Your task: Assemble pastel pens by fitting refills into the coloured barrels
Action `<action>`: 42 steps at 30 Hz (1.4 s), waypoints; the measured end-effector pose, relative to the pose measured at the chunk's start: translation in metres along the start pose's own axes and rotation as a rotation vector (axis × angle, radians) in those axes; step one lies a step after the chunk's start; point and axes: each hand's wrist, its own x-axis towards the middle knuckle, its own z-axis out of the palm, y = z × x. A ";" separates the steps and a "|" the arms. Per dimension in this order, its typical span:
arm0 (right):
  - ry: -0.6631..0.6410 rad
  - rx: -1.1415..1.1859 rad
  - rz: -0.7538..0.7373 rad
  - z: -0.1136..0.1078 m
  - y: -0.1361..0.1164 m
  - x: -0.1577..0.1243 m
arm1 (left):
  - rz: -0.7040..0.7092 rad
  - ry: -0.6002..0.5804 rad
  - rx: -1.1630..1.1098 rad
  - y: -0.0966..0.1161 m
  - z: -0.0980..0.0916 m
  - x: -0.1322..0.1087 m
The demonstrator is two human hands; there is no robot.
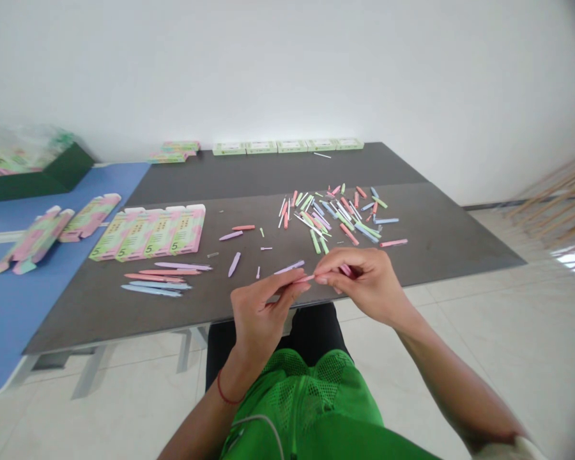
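Note:
My right hand (364, 282) pinches a slim pink plastic pen (306, 278) between its fingertips, and the pen's far end reaches my left hand (261, 316), whose fingers also close on it. A lilac pen (289, 267) lies just past my left fingertips; I cannot tell if it is touching them. Beyond both hands spreads a loose pile of pastel pen parts (335, 214). To the left lie several assembled pens (160, 276) in a row, below a flat printed cardboard carton sheet (148, 233).
The dark grey tabletop (441, 236) has white boxes (287, 146) along its far edge. A blue surface (9, 306) at left holds more carton sheets (33, 239) and a dark green box (43, 176). A wooden slatted rack (560, 198) stands at right.

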 end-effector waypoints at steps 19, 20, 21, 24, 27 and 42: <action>0.015 0.151 0.078 0.000 -0.001 -0.005 | 0.071 0.029 0.040 0.013 -0.005 0.002; 0.040 0.224 0.119 0.000 0.001 -0.005 | 0.101 0.017 0.043 0.013 -0.006 0.003; 0.079 0.325 0.159 0.001 0.003 -0.004 | 0.134 0.007 0.046 0.012 -0.007 0.004; 0.222 0.723 0.304 0.004 0.011 0.001 | 0.227 -0.007 0.086 0.012 -0.009 0.004; 0.361 1.087 0.555 0.013 0.019 0.009 | 0.324 -0.045 0.194 0.015 -0.010 0.000; 0.599 1.390 0.872 0.046 0.029 0.024 | 0.473 -0.258 0.625 0.018 -0.011 -0.006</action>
